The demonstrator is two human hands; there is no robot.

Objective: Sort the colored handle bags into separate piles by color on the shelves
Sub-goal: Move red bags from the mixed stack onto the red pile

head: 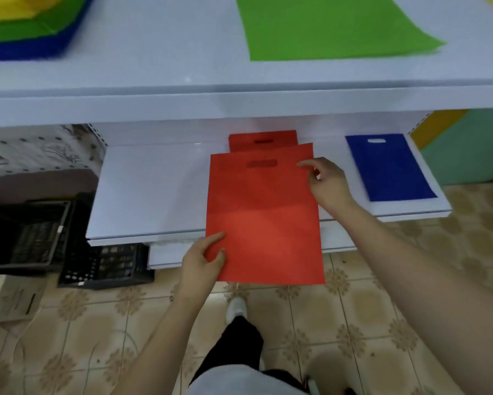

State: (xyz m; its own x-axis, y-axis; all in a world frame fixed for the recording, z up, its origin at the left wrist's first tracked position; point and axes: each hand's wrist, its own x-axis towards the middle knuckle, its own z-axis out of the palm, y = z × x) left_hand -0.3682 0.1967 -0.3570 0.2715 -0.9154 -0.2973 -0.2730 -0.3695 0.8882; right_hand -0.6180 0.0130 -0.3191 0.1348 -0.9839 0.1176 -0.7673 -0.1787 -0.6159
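A red handle bag (pixel 263 218) hangs half over the front edge of the lower white shelf (pixel 148 189). My left hand (pixel 204 262) pinches its lower left corner. My right hand (pixel 326 182) holds its upper right edge with curled fingers. Behind it on the same shelf lies another red bag (pixel 262 139), mostly covered. A blue bag (pixel 390 166) lies flat at the right of that shelf. On the upper shelf (pixel 154 52) lies a green bag (pixel 325 27), and a mixed stack of yellow, green and blue bags (pixel 25 32) sits at the far left.
Two black plastic crates (pixel 40 232) stand on the tiled floor under the left of the lower shelf, next to a cardboard box (pixel 8 297). My leg and white shoe (pixel 236 306) are below the red bag. A green and yellow wall (pixel 467 143) is at the right.
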